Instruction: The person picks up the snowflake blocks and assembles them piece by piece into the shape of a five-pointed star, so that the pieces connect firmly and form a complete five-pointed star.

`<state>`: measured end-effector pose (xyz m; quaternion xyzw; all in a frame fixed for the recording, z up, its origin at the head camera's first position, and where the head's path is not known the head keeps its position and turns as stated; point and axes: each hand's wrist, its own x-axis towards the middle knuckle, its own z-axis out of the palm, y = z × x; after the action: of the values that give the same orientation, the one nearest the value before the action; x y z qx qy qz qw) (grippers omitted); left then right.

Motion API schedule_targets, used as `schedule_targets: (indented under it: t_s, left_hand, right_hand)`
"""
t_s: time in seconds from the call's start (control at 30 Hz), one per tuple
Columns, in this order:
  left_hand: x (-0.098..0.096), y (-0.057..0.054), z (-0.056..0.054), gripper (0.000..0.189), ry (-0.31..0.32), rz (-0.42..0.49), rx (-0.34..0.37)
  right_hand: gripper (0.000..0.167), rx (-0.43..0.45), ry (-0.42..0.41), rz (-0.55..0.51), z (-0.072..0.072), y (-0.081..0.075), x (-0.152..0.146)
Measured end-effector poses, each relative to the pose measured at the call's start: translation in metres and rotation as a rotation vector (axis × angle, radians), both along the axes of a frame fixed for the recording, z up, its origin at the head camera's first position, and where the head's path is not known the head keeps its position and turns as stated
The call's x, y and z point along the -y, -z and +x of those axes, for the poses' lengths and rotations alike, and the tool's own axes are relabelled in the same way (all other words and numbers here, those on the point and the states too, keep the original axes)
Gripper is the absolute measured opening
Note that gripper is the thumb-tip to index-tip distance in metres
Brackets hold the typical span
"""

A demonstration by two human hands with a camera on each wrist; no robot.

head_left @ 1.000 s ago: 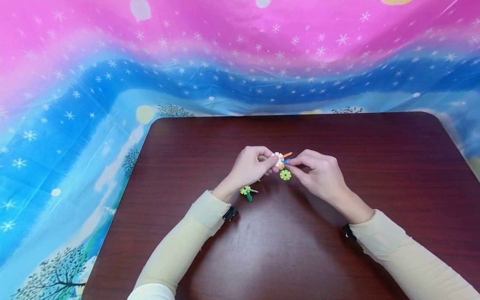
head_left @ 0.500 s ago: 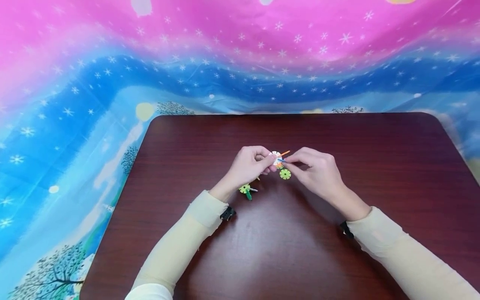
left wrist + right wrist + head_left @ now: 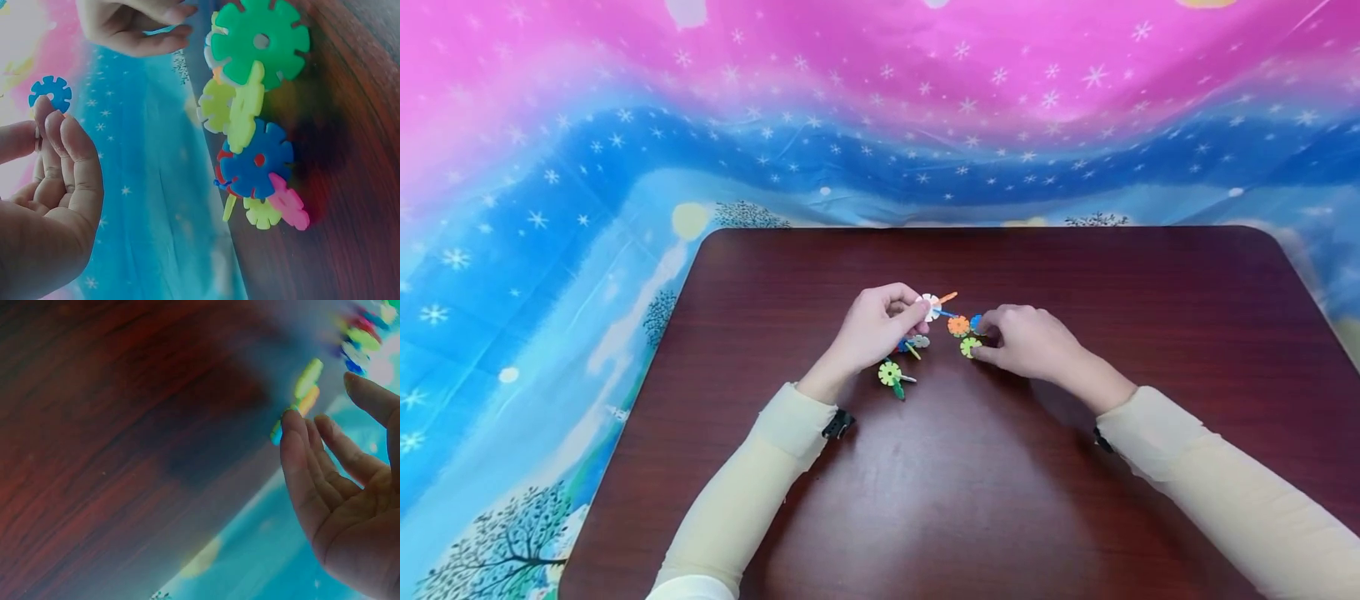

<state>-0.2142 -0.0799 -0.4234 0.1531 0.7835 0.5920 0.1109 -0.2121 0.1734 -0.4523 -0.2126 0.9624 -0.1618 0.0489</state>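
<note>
A white notched disc (image 3: pixel 929 307) bearing an orange piece (image 3: pixel 950 297) and a blue piece (image 3: pixel 60 88) is pinched in the left hand's (image 3: pixel 882 323) fingers above the surface (image 3: pixel 1165 317); the right hand (image 3: pixel 1028 340), thumb and fingers apart, is at a blue disc (image 3: pixel 976 324) near orange (image 3: pixel 958 326) and lime (image 3: pixel 968 347) discs. Joined discs (image 3: pixel 890 373) lie below.

The right hand (image 3: pixel 1033 337) has let go of the notched blue plastic disc (image 3: pixel 944 313), which now juts edge-on from the notched white plastic disc (image 3: pixel 929 307), and has dropped to a second blue plastic disc (image 3: pixel 976 324) right of the frame's centre. The left hand (image 3: pixel 883 325) has shifted toward the left of the frame, uncovering the round orange plastic disc (image 3: pixel 958 326) and the pale grey notched disc (image 3: pixel 919 341).
</note>
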Motion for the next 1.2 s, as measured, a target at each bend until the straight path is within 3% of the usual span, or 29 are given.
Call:
schedule_targets:
  t_s: [0.3,0.53,0.7,0.93,1.2]
  left_hand:
    - [-0.002,0.001,0.002,0.014,0.051,-0.004,-0.034]
    - [-0.004,0.002,0.004,0.015,0.062,-0.008,-0.032]
    - [-0.005,0.005,0.005,0.014,0.067,-0.023,-0.072]
    - [-0.005,0.008,0.007,0.014,0.043,-0.009,-0.106]
    - [-0.004,0.011,0.009,0.013,0.05,-0.043,-0.15]
  right_hand:
    - [0.031,-0.009,0.022,0.063,-0.004,0.017,0.009]
    - [0.026,0.096,0.018,0.063,-0.004,0.016,0.008]
    - [0.027,0.115,0.022,0.037,-0.004,0.016,0.007]
    - [0.03,0.104,0.022,-0.058,-0.005,0.02,0.006]
    - [0.014,0.116,0.056,-0.283,0.004,0.018,-0.008]
